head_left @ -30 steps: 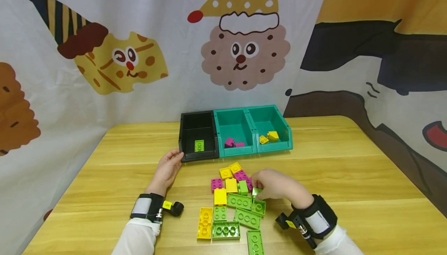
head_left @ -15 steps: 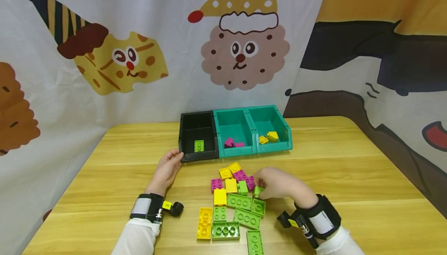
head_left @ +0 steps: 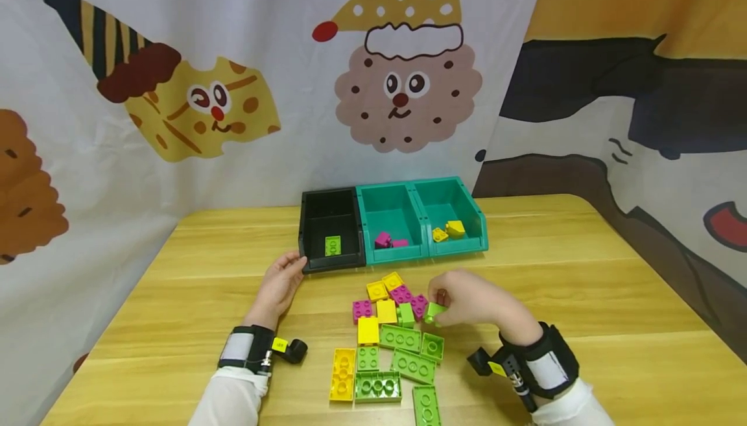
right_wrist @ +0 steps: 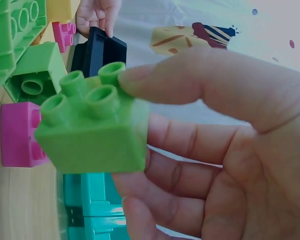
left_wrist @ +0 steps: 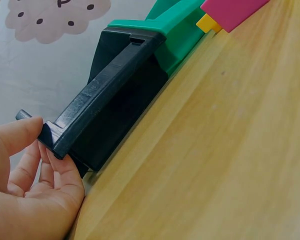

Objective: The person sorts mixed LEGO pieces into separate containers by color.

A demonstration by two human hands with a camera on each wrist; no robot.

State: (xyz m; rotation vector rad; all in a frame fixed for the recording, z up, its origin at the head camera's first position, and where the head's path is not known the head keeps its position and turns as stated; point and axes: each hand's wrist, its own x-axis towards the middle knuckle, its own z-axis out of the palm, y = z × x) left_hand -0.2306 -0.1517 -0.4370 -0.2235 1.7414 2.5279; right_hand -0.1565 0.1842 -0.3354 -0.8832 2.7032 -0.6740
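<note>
My right hand [head_left: 474, 297] holds a green building block [right_wrist: 92, 150] between thumb and fingers, just right of the loose blocks. Four-cornered and short, it shows its round studs toward the thumb in the right wrist view. At the front left corner of the black bin [head_left: 335, 262], my left hand [head_left: 279, 288] pinches the rim, thumb on one side and fingers on the other, as the left wrist view shows. One green block [head_left: 332, 245] lies inside that bin. A magenta block [head_left: 418, 306] sits closest to the right fingertips on the table.
Two teal bins join the black one: the middle bin [head_left: 397, 256] has magenta blocks, the right bin [head_left: 461, 246] yellow ones. Several yellow, magenta and green blocks, including a long green block [head_left: 378, 386], lie on the wooden table [head_left: 192, 303]. A printed curtain [head_left: 292, 173] hangs behind.
My right hand has drawn slightly to the right with the green block, away from the magenta block and the pile. The left hand stays at the bin's corner.
</note>
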